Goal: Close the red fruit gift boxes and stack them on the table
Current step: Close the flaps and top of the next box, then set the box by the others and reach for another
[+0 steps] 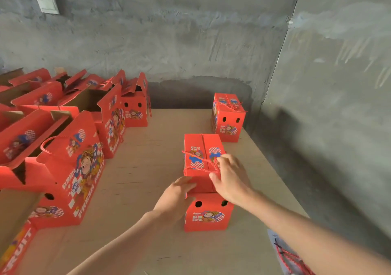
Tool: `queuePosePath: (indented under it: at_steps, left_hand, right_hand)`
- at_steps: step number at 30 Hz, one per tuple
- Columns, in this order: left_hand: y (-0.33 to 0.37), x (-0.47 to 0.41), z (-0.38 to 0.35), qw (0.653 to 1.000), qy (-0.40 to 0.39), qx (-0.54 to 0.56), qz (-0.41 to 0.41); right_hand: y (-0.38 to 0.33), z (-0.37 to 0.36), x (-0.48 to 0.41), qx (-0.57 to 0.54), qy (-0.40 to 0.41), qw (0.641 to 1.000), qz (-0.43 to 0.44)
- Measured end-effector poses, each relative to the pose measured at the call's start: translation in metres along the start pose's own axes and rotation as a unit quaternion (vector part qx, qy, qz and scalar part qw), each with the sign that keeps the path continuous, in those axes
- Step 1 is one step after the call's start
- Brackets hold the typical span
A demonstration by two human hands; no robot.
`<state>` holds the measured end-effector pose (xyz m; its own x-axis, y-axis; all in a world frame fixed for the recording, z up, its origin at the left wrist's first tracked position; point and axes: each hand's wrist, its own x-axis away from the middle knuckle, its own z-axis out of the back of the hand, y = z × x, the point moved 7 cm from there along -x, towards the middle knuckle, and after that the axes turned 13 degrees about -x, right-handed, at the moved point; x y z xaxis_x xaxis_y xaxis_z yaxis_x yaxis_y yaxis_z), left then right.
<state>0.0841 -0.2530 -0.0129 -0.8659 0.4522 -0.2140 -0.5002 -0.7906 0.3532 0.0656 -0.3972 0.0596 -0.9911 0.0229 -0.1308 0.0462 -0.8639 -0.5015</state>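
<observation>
A closed red fruit gift box stood on the counter, right of centre and near the front edge. The left hand lay flat, fingers straight, against the lid's near left corner. The right hand rested open on the lid's right side, with its fingertips at the red rope handle. A second closed box stood well apart in the back right corner. Open boxes crowded the left side.
</observation>
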Motion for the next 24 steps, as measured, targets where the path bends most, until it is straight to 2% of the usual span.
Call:
queuePosePath:
  at_steps: [2, 5, 10, 12, 14, 17, 18, 21, 24]
  left_hand:
    - [-0.002, 0.002, 0.002, 0.999, 0.024, -0.020, -0.010]
    - [-0.003, 0.005, 0.006, 0.997, 0.055, -0.040, -0.038]
    - [0.005, -0.002, 0.015, 0.984, 0.106, -0.080, -0.121]
    - [0.002, -0.011, 0.013, 0.981, 0.107, -0.096, -0.128]
    - [-0.001, -0.027, 0.011, 0.981, 0.099, -0.121, -0.112]
    - [-0.003, -0.075, 0.010, 0.971, 0.073, -0.217, -0.073]
    - [-0.007, -0.096, 0.013, 0.969, 0.067, -0.237, -0.034]
    - [-0.025, -0.151, 0.004, 0.964, 0.003, -0.254, 0.073]
    - [-0.035, -0.164, -0.024, 0.961, -0.065, -0.264, 0.059]
  right_hand:
    - [0.018, -0.041, 0.033, 0.096, -0.040, 0.994, 0.029]
    - [0.023, -0.071, 0.050, 0.165, -0.013, 0.980, 0.107]
    - [0.030, -0.085, 0.024, 0.148, 0.006, 0.976, 0.159]
    - [0.033, -0.089, 0.011, 0.139, -0.004, 0.976, 0.166]
    - [0.042, -0.091, -0.009, 0.135, -0.013, 0.979, 0.155]
    - [0.050, -0.081, -0.060, 0.177, -0.057, 0.977, 0.102]
    - [0.052, -0.080, -0.083, 0.181, -0.064, 0.977, 0.098]
    - [0.051, -0.084, -0.137, 0.202, -0.079, 0.976, 0.008]
    - [0.045, -0.110, -0.156, 0.186, -0.077, 0.979, 0.014]
